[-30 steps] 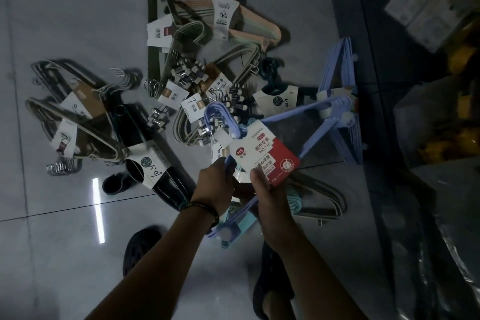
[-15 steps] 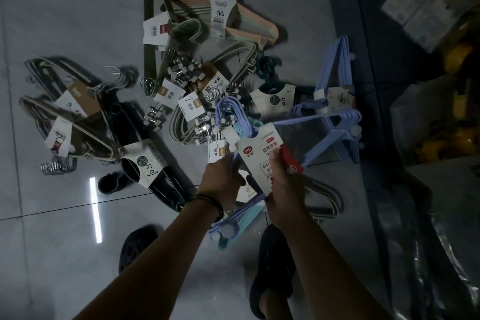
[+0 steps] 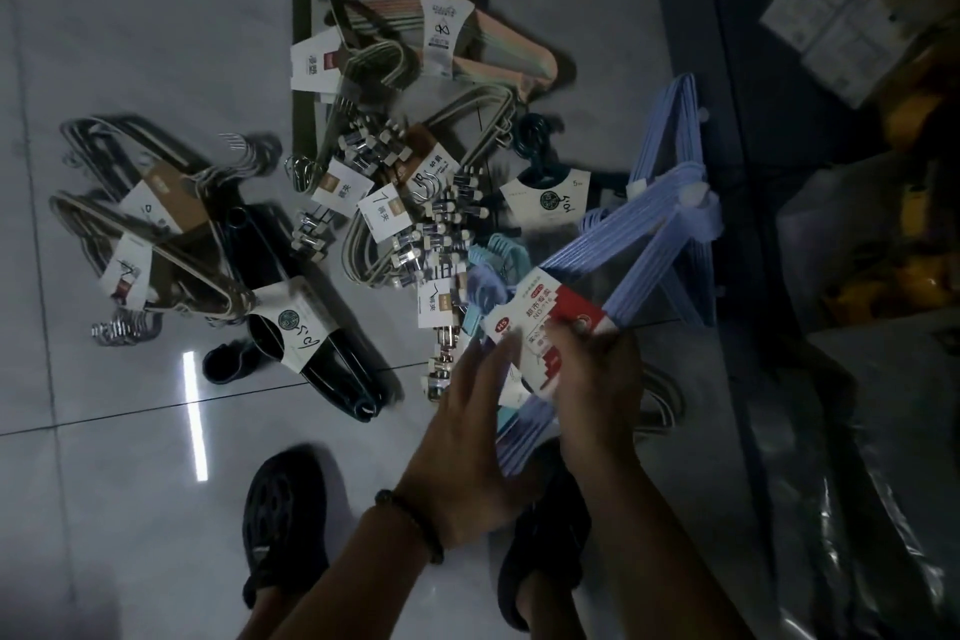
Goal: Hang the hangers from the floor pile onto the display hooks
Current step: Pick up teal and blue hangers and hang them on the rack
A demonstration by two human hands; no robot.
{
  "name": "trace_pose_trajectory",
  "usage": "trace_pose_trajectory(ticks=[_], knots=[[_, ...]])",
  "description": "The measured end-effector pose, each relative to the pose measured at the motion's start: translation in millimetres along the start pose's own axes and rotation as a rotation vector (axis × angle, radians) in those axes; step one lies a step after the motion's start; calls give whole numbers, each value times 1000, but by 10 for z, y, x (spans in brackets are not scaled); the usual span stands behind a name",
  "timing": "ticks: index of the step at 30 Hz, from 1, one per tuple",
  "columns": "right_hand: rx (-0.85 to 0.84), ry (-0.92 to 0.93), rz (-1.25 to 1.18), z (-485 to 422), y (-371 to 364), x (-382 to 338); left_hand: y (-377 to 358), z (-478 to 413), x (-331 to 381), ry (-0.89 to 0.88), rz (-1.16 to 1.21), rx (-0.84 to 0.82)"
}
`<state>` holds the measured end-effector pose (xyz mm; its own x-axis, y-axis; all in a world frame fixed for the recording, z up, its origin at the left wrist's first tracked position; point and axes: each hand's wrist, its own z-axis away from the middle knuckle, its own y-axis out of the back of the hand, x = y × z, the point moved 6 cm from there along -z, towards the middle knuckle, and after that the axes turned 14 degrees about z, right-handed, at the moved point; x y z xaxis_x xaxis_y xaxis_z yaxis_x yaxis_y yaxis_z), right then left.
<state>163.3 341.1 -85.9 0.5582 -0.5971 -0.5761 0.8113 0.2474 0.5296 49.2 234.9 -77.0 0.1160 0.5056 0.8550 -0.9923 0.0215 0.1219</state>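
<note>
A bundle of light blue plastic hangers (image 3: 613, 255) with a red and white label (image 3: 545, 322) is lifted just above the floor pile. My right hand (image 3: 597, 379) grips the bundle at its label. My left hand (image 3: 467, 431) has its fingers straight and touches the bundle's left side. The pile of bundled hangers (image 3: 395, 203) covers the grey tiled floor ahead: metal clip hangers, pink ones (image 3: 483, 47), dark green ones (image 3: 306, 47) and black ones (image 3: 311, 348). Another blue bundle (image 3: 675, 140) leans at the right. No display hooks are in view.
My two dark shoes (image 3: 285, 525) stand on the tiles below the hands. A dark shelf base (image 3: 737, 172) runs along the right, with yellow goods and packets (image 3: 841, 26) beyond it. Bare tiles stretch to the left and top left.
The blue bundle has swung so its label faces right. My left hand has let go of the hooks and now lies straight against the bundle. My right hand keeps its grip.
</note>
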Motion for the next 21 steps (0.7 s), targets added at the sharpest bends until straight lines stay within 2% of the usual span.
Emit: trace_pose_trajectory(ticks=[2,4,6,8,11,13,15,17,19,21], knots=[[11,46,143,203,-3,-38,-17,11,14,-14,-102,25],[-28,113,202,393,-63,-72,22,-3,53,-72,-92,160],[-139,170,156,483,-106,-92,107,-54,-8,-54,70,209],[-210,208,104,441,-39,-93,215,-94,-77,-27,182,180],[-95,308,166,190,237,-39,327,-82,-161,12,472,73],[-105,368,317,9,326,-62,345,-68,-239,123,752,-12],[-295,403,446,-138,278,-158,324,-84,-311,253,906,-112],[-517,342,565,-281,165,-223,284,-112,-408,368,926,-180],[-637,276,659,-415,75,-247,213,-142,-497,458,950,-227],[-667,245,666,-538,20,-245,128,-206,-542,477,935,-271]])
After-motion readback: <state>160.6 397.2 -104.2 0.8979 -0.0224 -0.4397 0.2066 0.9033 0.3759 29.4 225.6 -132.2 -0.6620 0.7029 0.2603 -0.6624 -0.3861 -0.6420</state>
